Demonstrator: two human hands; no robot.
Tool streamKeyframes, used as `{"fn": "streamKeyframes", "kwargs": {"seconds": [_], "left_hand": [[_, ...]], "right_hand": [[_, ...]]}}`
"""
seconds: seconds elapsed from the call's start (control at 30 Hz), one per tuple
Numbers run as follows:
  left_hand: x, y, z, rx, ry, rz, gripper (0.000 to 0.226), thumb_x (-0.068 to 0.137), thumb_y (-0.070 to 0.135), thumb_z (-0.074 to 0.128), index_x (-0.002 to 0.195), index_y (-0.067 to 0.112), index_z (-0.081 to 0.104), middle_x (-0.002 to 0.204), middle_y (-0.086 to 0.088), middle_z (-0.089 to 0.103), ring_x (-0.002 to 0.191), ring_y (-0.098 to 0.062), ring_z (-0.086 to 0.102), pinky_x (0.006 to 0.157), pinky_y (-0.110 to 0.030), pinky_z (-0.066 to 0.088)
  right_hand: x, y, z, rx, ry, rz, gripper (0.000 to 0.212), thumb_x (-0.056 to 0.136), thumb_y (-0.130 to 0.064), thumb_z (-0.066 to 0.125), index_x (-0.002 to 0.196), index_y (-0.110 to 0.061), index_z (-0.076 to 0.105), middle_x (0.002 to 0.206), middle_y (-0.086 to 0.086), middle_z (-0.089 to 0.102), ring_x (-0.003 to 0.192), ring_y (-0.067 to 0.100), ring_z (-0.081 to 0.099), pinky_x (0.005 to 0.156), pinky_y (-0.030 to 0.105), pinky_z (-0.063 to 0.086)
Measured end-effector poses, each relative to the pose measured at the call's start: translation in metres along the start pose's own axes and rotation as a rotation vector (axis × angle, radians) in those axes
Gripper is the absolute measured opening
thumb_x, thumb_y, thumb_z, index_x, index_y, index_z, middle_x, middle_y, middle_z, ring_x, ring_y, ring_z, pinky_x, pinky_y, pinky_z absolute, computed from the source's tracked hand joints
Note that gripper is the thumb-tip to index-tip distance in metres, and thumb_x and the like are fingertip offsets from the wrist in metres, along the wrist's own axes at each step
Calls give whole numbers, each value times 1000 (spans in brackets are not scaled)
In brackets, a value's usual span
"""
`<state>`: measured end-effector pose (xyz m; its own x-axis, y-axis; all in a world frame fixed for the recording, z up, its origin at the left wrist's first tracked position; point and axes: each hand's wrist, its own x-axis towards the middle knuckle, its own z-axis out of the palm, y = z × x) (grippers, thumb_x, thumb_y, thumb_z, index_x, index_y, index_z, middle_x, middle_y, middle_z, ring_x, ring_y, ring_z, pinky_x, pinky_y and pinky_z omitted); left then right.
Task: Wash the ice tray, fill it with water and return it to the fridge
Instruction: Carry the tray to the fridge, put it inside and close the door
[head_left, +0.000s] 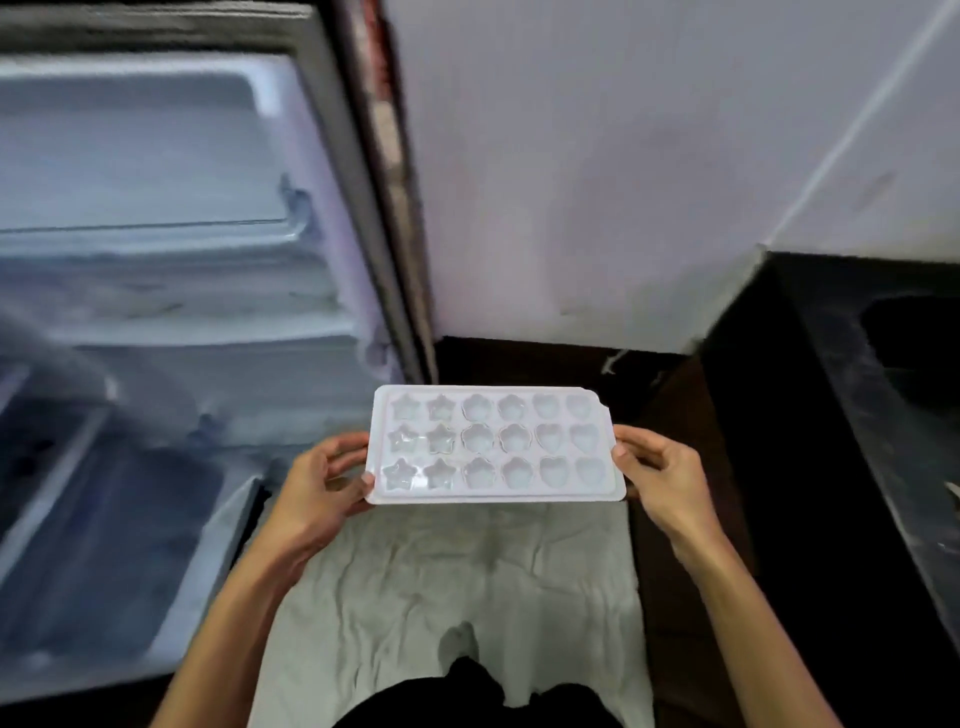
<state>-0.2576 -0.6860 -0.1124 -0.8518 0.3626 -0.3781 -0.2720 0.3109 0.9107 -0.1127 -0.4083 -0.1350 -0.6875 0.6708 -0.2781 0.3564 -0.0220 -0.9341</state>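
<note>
The ice tray (493, 446) is held level in front of the body, just right of the open fridge (156, 260) and above a pale cloth (441, 582) on the floor. The left hand (322, 483) grips the tray's left short edge, thumb on the rim and fingers curled beneath. The right hand (657, 475) grips the right short edge in the same manner. Neither hand is free.

The tray has 18 moulded cells in 3 rows of 6: stars, flowers and hearts. The cells look glossy, but whether they hold water cannot be determined from this view.

Judged step: a transfer between the fridge and the dark tabletop (831, 415) at the right. Whether the tray is leaving for washing or returning filled cannot be determined.

Next move, if filled: keep the tray flat, turn left, and slide it onto a frosted shelf (145, 228) without tipping. If unwashed: carry it right toward the tabletop.
</note>
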Motion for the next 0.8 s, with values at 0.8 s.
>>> {"fn": "streamKeyframes", "kwargs": {"seconds": [0.8], "left_hand": [[-112,-76,-141,-396,1034,-297,35,92,-8,50,122,9,55,110,-4,67,99,-20,65,74,-28,55]], "right_hand": [[41,-74,329,-306,-1036,-234,19,89,-6,60,96,-23,65,94,-4,69,89,18,63,92,44,51]]}}
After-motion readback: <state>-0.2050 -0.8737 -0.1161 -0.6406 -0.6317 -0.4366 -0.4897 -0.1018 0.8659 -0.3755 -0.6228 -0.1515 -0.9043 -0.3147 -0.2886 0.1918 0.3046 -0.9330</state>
